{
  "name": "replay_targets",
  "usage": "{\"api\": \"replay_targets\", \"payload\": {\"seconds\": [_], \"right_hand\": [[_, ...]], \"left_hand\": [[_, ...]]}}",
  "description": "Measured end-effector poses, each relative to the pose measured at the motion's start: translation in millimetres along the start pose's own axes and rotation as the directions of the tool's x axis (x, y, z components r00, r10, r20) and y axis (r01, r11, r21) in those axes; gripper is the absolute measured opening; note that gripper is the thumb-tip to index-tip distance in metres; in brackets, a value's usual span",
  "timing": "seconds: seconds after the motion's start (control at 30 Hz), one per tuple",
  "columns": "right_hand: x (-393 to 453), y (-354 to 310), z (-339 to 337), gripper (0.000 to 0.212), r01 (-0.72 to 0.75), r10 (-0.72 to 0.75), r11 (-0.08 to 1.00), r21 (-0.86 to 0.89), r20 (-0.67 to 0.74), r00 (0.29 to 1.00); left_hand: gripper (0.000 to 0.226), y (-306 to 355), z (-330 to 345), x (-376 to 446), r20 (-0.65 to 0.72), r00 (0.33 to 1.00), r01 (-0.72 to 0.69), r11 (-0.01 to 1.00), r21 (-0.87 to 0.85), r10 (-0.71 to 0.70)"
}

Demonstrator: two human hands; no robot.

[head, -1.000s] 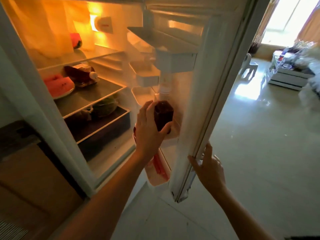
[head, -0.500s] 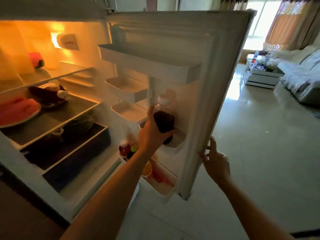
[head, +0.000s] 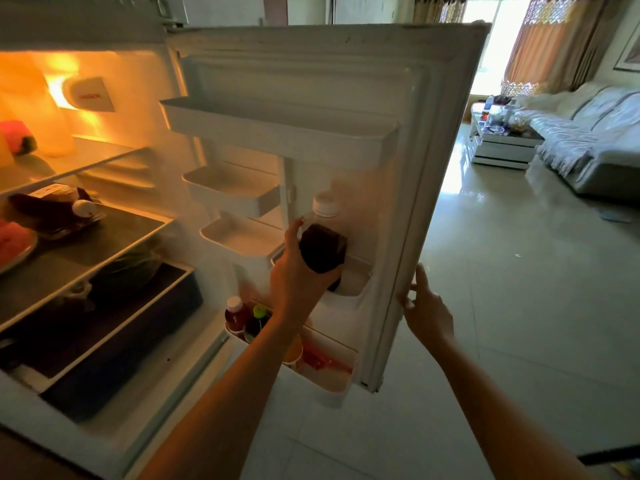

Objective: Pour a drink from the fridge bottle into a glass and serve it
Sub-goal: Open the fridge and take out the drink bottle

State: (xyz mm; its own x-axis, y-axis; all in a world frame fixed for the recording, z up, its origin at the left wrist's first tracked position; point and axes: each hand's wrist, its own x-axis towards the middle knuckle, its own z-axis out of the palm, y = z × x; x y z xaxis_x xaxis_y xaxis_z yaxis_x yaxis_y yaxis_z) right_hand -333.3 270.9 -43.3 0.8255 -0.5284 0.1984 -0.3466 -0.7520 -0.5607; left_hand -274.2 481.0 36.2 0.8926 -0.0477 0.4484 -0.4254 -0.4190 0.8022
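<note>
a: open fridge (head: 104,237) fills left and centre of frame, lamp glowing orange at upper left; tiled floor and a sofa (head: 588,133) off at right. no glass and no worktop in view.

b: where's the bottle?

a: dark-filled bottle (head: 323,249), white cap, centre of frame, against the inside of the fridge door (head: 433,168). its base looks just inside the small door pocket (head: 353,282), body leaning out toward the camera.

b: hands?

a: left hand (head: 298,278) clamped around the bottle's lower body, thumb up the near side, fingers wrapped underneath. right hand (head: 427,311) at lower right of centre, fingers closed on the door's outer edge, holding it open.

b: change from a second ago?

a: grip is the same, door hold the same. mostly the view has lifted, so the whole door and its upper shelves now show. the bottle seems to sit a little higher against the pocket, though i can't tell for sure whether it has cleared the rim.

b: meaning?

a: judged as early in the task: bottle secured, being drawn out. next needs a lift clear of the pocket, then the door shut. other small bottles (head: 246,317) in the bottom door rack are untouched.
</note>
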Motion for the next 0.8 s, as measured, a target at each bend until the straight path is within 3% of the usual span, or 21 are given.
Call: {"api": "replay_targets", "payload": {"seconds": [0.3,0.43,0.53,0.8], "right_hand": [[3,-1,-6,0.070,0.000,0.000,1.000,0.012,-0.031,1.000],[-16,-1,-21,0.065,0.016,-0.018,0.999,-0.048,-0.043,0.999],[-40,-5,-40,0.048,0.046,-0.054,0.989,-0.141,-0.055,0.997],[-153,-7,-90,0.031,-0.013,-0.007,0.985,-0.174,-0.114,0.993]], "left_hand": [[0.098,36,-30,-12,-0.033,0.960,-0.279,0.959,-0.043,0.278],[0.099,46,-40,-24,0.011,0.961,-0.274,0.957,-0.096,0.276],[0.099,49,-47,-34,0.050,0.963,-0.260,0.959,-0.111,0.266],[0.099,46,-67,-89,0.235,0.939,-0.218,0.964,-0.154,0.250]]}}
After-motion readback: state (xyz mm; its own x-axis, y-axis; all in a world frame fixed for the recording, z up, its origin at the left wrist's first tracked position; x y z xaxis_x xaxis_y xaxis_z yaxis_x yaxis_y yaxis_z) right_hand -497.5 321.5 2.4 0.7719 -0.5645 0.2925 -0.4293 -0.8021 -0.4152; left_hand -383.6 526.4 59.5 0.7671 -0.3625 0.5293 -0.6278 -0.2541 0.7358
